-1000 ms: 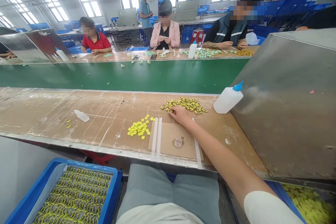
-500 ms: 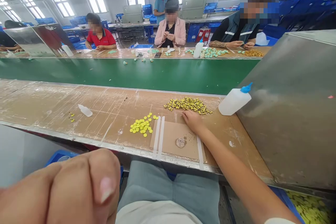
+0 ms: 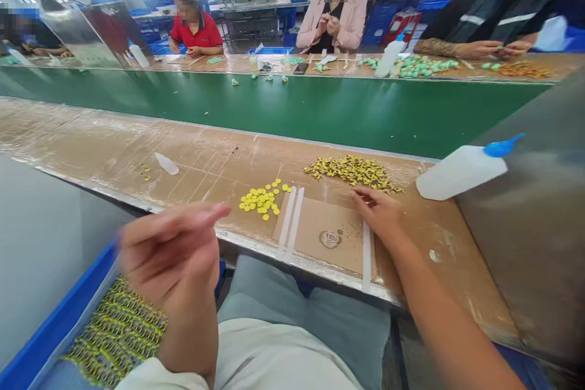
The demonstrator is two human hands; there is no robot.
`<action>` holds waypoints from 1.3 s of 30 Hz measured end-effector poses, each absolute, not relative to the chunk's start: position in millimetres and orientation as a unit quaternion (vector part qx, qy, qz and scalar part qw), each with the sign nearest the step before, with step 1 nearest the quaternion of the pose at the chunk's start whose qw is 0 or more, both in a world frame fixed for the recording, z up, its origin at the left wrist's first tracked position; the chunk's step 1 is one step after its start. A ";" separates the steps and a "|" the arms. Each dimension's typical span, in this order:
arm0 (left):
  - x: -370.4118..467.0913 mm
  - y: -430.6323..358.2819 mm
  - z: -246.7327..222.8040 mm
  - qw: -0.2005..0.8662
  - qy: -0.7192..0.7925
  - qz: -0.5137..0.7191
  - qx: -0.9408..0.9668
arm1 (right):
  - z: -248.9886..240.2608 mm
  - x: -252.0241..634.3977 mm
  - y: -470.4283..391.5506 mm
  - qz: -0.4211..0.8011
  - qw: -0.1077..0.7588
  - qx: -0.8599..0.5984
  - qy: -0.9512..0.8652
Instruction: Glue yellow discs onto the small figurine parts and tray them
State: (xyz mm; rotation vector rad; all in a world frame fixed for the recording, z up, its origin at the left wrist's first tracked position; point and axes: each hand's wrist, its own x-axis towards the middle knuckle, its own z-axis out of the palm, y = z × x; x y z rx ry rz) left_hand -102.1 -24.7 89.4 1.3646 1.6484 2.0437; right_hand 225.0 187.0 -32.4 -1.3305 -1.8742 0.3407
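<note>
My left hand [image 3: 176,250] is raised in front of the near table edge, blurred, its thumb and fingers apart with nothing visible between them. On the cardboard-covered table my right hand [image 3: 377,210] rests just below a heap of small yellow-and-black pieces [image 3: 351,170]; whether its fingertips pinch a piece is too small to tell. Between the hands lie yellow discs [image 3: 259,201], left of a taped cardboard sheet [image 3: 311,234]. A small clear round dish [image 3: 329,239] stands on that sheet.
A large white bottle with a blue tip [image 3: 461,173] leans at right by a metal panel [image 3: 543,207]. A small bottle [image 3: 166,164] lies at left. Below left is a blue bin [image 3: 50,341] of yellow-black pieces. Beyond the green belt [image 3: 283,103], several people sit working.
My left hand has moved back from close to the camera, and its curled fingers have opened. My right hand stays near the heap. The view has tilted down, showing the left bin.
</note>
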 end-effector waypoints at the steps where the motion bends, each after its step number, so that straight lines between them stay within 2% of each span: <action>1: -105.3 -9.3 79.6 0.096 0.576 0.672 0.456 | -32.8 229.8 179.0 0.141 0.409 -0.531 -0.729; 4: -116.5 28.2 35.1 0.127 0.680 0.564 0.450 | -39.5 241.1 154.7 0.174 0.451 -0.559 -0.673; 6: -124.0 42.9 4.1 0.108 0.738 0.488 0.453 | -46.0 244.0 143.1 0.196 0.469 -0.581 -0.635; 10: -129.9 56.7 -30.8 0.068 0.762 0.431 0.479 | -54.6 240.5 138.6 0.198 0.471 -0.612 -0.604; 16: -123.5 68.3 -32.7 0.038 0.770 0.406 0.490 | -53.3 236.7 143.5 0.231 0.476 -0.616 -0.584; 39: -130.8 79.1 -34.6 0.108 0.726 0.482 0.479 | -56.2 239.2 147.6 0.293 0.478 -0.603 -0.567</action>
